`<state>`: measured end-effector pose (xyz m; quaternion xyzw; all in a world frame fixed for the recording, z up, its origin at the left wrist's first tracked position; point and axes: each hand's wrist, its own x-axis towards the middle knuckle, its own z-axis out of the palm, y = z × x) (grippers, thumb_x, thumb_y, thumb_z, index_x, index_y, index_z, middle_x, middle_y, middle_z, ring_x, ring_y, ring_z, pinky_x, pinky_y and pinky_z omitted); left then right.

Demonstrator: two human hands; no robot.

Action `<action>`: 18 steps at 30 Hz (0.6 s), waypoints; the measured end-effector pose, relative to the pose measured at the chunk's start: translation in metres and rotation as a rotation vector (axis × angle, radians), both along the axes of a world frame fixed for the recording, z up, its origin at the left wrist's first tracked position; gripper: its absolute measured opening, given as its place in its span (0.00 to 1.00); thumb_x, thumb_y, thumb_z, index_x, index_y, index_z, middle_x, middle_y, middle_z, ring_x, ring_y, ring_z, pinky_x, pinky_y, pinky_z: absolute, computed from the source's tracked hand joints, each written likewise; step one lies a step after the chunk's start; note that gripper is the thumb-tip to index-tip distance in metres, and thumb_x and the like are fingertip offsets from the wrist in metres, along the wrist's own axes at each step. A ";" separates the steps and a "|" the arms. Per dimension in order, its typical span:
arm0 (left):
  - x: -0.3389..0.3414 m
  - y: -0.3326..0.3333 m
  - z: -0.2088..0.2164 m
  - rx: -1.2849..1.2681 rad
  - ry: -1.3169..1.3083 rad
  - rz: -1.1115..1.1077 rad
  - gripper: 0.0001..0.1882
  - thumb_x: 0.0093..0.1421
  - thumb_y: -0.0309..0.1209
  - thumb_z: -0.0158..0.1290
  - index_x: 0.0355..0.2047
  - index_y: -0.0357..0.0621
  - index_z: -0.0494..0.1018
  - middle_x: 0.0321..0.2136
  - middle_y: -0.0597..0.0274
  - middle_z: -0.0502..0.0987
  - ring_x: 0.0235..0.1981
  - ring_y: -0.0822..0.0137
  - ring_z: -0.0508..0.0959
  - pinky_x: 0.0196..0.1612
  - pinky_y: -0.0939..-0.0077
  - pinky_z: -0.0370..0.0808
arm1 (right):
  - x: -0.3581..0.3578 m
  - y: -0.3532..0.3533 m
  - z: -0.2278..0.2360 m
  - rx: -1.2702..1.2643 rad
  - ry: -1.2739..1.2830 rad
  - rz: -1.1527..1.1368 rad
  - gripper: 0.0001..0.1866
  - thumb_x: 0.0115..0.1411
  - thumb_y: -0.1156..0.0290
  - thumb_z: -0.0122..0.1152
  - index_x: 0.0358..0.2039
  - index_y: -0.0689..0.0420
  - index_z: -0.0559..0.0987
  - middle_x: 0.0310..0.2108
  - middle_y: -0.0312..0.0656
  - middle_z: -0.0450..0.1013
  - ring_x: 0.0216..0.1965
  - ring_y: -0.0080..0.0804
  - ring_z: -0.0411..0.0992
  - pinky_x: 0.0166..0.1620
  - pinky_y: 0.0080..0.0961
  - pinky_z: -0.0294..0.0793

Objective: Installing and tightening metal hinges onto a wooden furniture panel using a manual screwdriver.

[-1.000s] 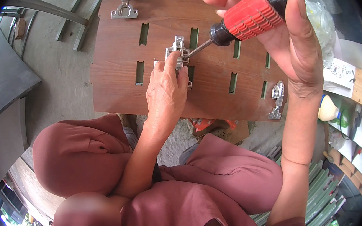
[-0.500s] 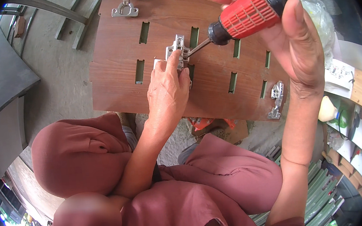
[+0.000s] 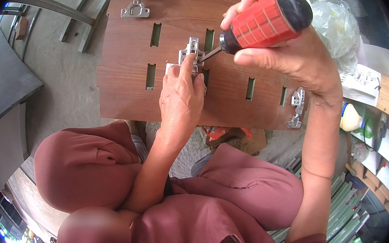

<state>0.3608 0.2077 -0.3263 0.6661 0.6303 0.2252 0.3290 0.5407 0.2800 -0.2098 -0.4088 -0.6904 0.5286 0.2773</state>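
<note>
Head camera on the screen, one asked, "Where was the metal hinge?"

"On the wood-grain board, just beside a slot. The red-and-black screwdriver slanted down to its right edge, and the right hand was wrapped round the handle."

"And the left hand?"

"Its index finger pressed on the hinge, with the other fingers bent beside it. Whether it also pinched the metal could not be told (the underside was out of sight)."

"What could have gone wrong from there?"

"A slip, most likely. The shaft came in at a slant, so a hard twist could have thrown the tip off, scoring the board or jabbing that index finger, which sat very near it."

"Would the hinge have held?"

"Perhaps not. If that finger was its main restraint, the turning force could have swung it askew. Whether a screw already fixed it was too small to tell."
</note>
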 end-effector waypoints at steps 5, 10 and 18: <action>-0.001 -0.001 -0.001 0.007 -0.007 0.002 0.23 0.58 0.29 0.52 0.55 0.46 0.64 0.37 0.49 0.69 0.40 0.49 0.72 0.41 0.56 0.73 | 0.006 0.004 -0.008 -0.004 0.034 0.059 0.31 0.49 0.74 0.69 0.53 0.60 0.67 0.47 0.45 0.71 0.51 0.34 0.69 0.56 0.31 0.67; 0.002 -0.001 0.001 0.021 0.003 0.010 0.23 0.58 0.29 0.51 0.55 0.45 0.64 0.37 0.49 0.68 0.40 0.49 0.72 0.41 0.56 0.73 | 0.005 0.003 -0.010 0.036 0.037 0.000 0.33 0.50 0.70 0.70 0.55 0.61 0.65 0.49 0.47 0.69 0.51 0.33 0.68 0.56 0.30 0.66; 0.001 -0.001 0.002 0.006 -0.016 -0.007 0.23 0.59 0.29 0.51 0.56 0.46 0.65 0.38 0.49 0.68 0.40 0.49 0.72 0.41 0.56 0.73 | 0.000 0.004 0.002 -0.106 0.002 -0.009 0.40 0.46 0.66 0.73 0.57 0.61 0.63 0.49 0.48 0.69 0.49 0.31 0.68 0.54 0.29 0.66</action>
